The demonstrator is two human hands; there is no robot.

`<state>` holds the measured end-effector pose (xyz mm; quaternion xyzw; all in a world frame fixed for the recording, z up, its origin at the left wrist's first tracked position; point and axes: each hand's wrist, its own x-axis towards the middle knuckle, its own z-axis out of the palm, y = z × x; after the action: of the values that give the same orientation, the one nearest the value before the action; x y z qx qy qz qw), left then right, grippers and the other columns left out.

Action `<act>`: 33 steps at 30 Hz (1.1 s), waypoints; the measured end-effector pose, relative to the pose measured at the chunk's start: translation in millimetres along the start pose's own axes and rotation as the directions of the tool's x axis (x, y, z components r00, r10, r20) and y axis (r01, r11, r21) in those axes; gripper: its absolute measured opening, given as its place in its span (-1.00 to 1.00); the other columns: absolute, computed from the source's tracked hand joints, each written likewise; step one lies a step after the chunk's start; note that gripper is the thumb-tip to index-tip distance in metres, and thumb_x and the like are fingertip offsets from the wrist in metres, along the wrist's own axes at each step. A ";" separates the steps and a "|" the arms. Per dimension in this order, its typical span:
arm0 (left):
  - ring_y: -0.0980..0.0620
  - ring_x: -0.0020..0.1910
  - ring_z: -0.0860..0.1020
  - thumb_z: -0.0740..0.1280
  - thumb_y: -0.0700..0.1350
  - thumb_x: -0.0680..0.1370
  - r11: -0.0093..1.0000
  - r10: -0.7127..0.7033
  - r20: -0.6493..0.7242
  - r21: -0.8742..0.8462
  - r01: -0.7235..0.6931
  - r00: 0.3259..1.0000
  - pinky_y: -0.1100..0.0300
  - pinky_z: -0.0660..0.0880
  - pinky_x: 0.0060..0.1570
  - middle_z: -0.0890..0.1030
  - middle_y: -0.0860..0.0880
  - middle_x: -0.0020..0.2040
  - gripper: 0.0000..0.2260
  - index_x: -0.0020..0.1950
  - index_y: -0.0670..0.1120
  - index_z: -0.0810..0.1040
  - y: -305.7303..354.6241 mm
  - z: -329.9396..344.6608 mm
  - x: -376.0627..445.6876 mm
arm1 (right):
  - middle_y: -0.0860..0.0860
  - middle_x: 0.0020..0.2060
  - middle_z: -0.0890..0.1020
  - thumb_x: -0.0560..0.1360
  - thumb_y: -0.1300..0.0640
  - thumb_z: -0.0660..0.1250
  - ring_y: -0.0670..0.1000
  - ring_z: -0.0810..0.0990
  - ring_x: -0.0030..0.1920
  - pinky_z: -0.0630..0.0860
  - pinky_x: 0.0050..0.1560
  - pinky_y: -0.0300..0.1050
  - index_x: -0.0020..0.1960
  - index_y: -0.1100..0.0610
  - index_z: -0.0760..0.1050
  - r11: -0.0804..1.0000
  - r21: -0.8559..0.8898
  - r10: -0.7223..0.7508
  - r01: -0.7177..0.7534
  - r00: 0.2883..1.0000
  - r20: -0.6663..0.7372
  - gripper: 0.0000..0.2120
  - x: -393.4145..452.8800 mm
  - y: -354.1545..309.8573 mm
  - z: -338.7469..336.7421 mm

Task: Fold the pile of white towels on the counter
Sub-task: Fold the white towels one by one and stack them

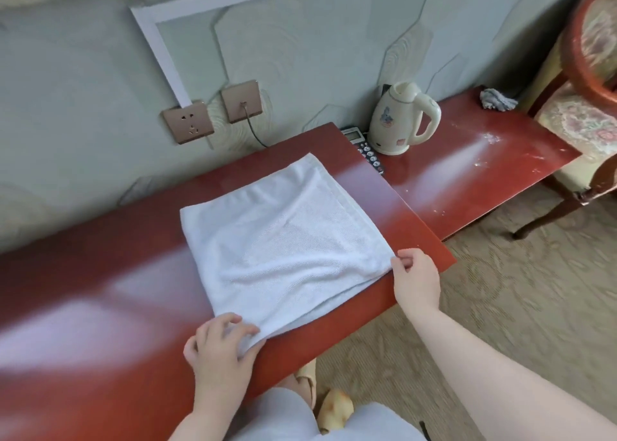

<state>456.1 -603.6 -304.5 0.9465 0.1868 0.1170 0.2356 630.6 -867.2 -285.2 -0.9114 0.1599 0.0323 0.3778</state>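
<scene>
One white towel (280, 240) lies folded flat on the glossy red-brown counter (100, 293), roughly square, with a few soft wrinkles near its front. My left hand (218, 347) grips the towel's near left corner, fingers curled over the cloth. My right hand (415, 278) pinches the near right corner close to the counter's edge. No other towel is visible on the counter.
A cream electric kettle (402, 118) stands on the lower shelf (484, 160) to the right, beside a black telephone (364, 147). A grey rag (497, 99) lies farther back. Wall sockets (188, 122) sit behind the counter; an upholstered wooden chair (581, 113) is at far right.
</scene>
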 end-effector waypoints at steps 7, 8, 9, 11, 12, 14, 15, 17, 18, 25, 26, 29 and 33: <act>-0.13 0.11 0.45 0.56 -0.20 0.34 0.919 -0.392 -0.055 -0.054 0.389 0.918 -0.05 0.24 0.12 0.51 0.03 0.04 -0.69 -0.04 0.06 0.57 -16.5 -10.9 -15.9 | -0.03 -0.03 0.50 0.50 0.03 0.37 0.02 0.52 -0.04 0.40 -0.12 -0.06 0.02 0.03 0.46 0.984 -0.160 -0.053 0.082 0.983 0.177 -0.85 -1.4 -3.7 -0.7; -0.12 0.09 0.46 0.55 -0.18 0.36 0.899 -0.436 -0.066 -0.069 0.432 0.898 -0.03 0.23 0.10 0.51 0.03 0.02 -0.72 -0.05 0.05 0.55 -16.2 -10.9 -17.5 | -0.01 -0.01 0.48 0.50 0.01 0.37 0.04 0.51 -0.01 0.41 -0.10 -0.04 0.01 0.04 0.47 0.974 -0.204 -0.056 0.099 0.977 0.204 -0.84 -2.6 -4.6 0.9; -0.11 0.06 0.47 0.53 -0.16 0.38 0.878 -0.477 -0.071 -0.083 0.471 0.876 0.00 0.21 0.07 0.52 0.04 -0.03 -0.76 -0.08 0.05 0.53 -15.2 -10.2 -18.4 | 0.01 0.01 0.47 0.50 -0.02 0.38 0.06 0.50 0.04 0.41 -0.07 -0.03 0.01 0.06 0.47 0.965 -0.242 -0.045 0.102 0.972 0.232 -0.81 -2.7 -5.8 2.2; -0.08 0.02 0.46 0.52 -0.10 0.40 0.841 -0.539 -0.062 -0.108 0.531 0.840 0.06 0.16 0.02 0.54 0.07 -0.12 -0.81 -0.15 0.05 0.52 -11.0 -8.5 -17.6 | 0.05 0.06 0.46 0.51 -0.04 0.38 0.11 0.49 0.10 0.42 0.02 -0.01 0.02 0.10 0.50 0.949 -0.299 -0.014 0.101 0.959 0.282 -0.78 -0.1 -9.4 3.0; -0.07 0.01 0.45 0.52 -0.08 0.41 0.828 -0.556 -0.055 -0.122 0.547 0.830 0.08 0.15 0.01 0.54 0.08 -0.14 -0.81 -0.16 0.06 0.51 -8.7 -7.9 -16.9 | 0.06 0.06 0.47 0.52 -0.03 0.38 0.12 0.51 0.09 0.43 0.04 -0.01 0.02 0.11 0.50 0.947 -0.302 -0.017 0.110 0.955 0.295 -0.78 0.9 -11.3 2.4; -0.02 -0.01 0.44 0.51 -0.08 0.42 0.812 -0.574 -0.050 -0.165 0.560 0.817 0.10 0.12 -0.01 0.56 0.09 -0.17 -0.82 -0.16 0.06 0.51 -5.8 -7.4 -16.4 | 0.03 -0.02 0.52 0.53 0.01 0.38 0.09 0.54 -0.01 0.43 -0.05 -0.05 -0.04 0.12 0.49 0.973 -0.198 -0.068 0.121 0.964 0.256 -0.82 2.6 -11.8 0.1; -0.01 -0.02 0.44 0.50 -0.09 0.43 0.811 -0.573 -0.051 -0.173 0.558 0.818 0.11 0.11 -0.01 0.56 0.09 -0.18 -0.82 -0.16 0.06 0.50 -4.9 -7.6 -16.6 | 0.01 -0.09 0.56 0.53 0.03 0.38 0.07 0.54 -0.07 0.41 -0.13 -0.07 -0.08 0.11 0.47 0.989 -0.111 -0.075 0.101 0.974 0.214 -0.84 2.6 -10.4 -1.4; -0.01 -0.05 0.43 0.47 -0.12 0.46 0.824 -0.558 -0.059 -0.158 0.544 0.828 0.10 0.12 -0.02 0.54 0.10 -0.20 -0.83 -0.17 0.06 0.50 -4.8 -8.0 -18.6 | 0.02 -0.18 0.62 0.51 0.08 0.38 0.06 0.56 -0.13 0.39 -0.20 -0.09 -0.13 0.09 0.46 1.000 -0.017 -0.017 0.020 0.984 0.176 -0.87 1.5 -8.1 -3.1; -0.01 -0.06 0.43 0.46 -0.14 0.47 0.835 -0.544 -0.068 -0.146 0.531 0.836 0.09 0.14 -0.02 0.52 0.10 -0.20 -0.83 -0.17 0.06 0.49 -5.2 -8.3 -20.2 | 0.04 -0.19 0.64 0.50 0.10 0.38 0.06 0.57 -0.13 0.40 -0.19 -0.09 -0.14 0.09 0.46 1.000 -0.020 0.022 -0.019 0.984 0.175 -0.88 1.1 -7.1 -3.2; -0.07 -0.11 0.52 0.47 -0.37 0.37 0.954 -0.297 -0.058 -0.053 0.294 0.953 0.04 0.23 -0.02 0.52 0.07 -0.14 -0.71 -0.13 0.00 0.55 -13.3 -15.2 -31.7 | -0.03 -0.22 0.57 0.44 0.20 0.35 0.05 0.54 -0.15 0.33 -0.30 -0.14 -0.11 0.04 0.43 0.989 -0.128 -0.051 0.068 0.990 0.132 -0.88 -3.6 -6.2 -4.2; -0.09 -0.12 0.55 0.49 -0.39 0.35 0.972 -0.234 -0.062 -0.016 0.234 0.970 0.03 0.27 -0.04 0.55 0.05 -0.13 -0.72 -0.12 -0.03 0.58 -17.4 -16.1 -33.6 | -0.03 -0.21 0.57 0.44 0.22 0.34 0.07 0.54 -0.14 0.35 -0.27 -0.12 -0.07 0.04 0.42 0.986 -0.145 -0.058 0.078 0.989 0.137 -0.85 -4.3 -5.6 -3.7; -0.11 -0.13 0.58 0.42 -0.23 0.42 0.993 -0.078 -0.120 0.077 0.087 0.990 0.03 0.31 -0.06 0.60 0.03 -0.11 -0.89 -0.10 -0.07 0.65 -28.1 -16.4 -37.9 | -0.04 -0.20 0.55 0.46 0.25 0.29 0.08 0.52 -0.15 0.34 -0.28 -0.11 -0.03 0.02 0.38 0.962 -0.242 -0.092 0.127 0.984 0.150 -0.82 -3.5 -4.5 -1.7; -0.06 -0.12 0.57 0.16 0.03 0.46 0.985 -0.122 -0.167 0.099 0.139 0.978 0.01 0.28 -0.03 0.62 0.04 -0.10 -0.69 -0.08 -0.03 0.67 -29.4 -15.3 -40.3 | 0.02 -0.14 0.57 0.48 0.28 0.22 0.11 0.52 -0.11 0.38 -0.20 -0.07 -0.02 0.06 0.42 0.982 -0.185 -0.008 0.032 0.992 0.125 -0.84 -2.2 -3.6 4.2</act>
<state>406.2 -589.8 -311.1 0.9312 0.2731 0.1667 0.1746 629.9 -861.3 -285.4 -0.9406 0.1234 0.0996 0.3003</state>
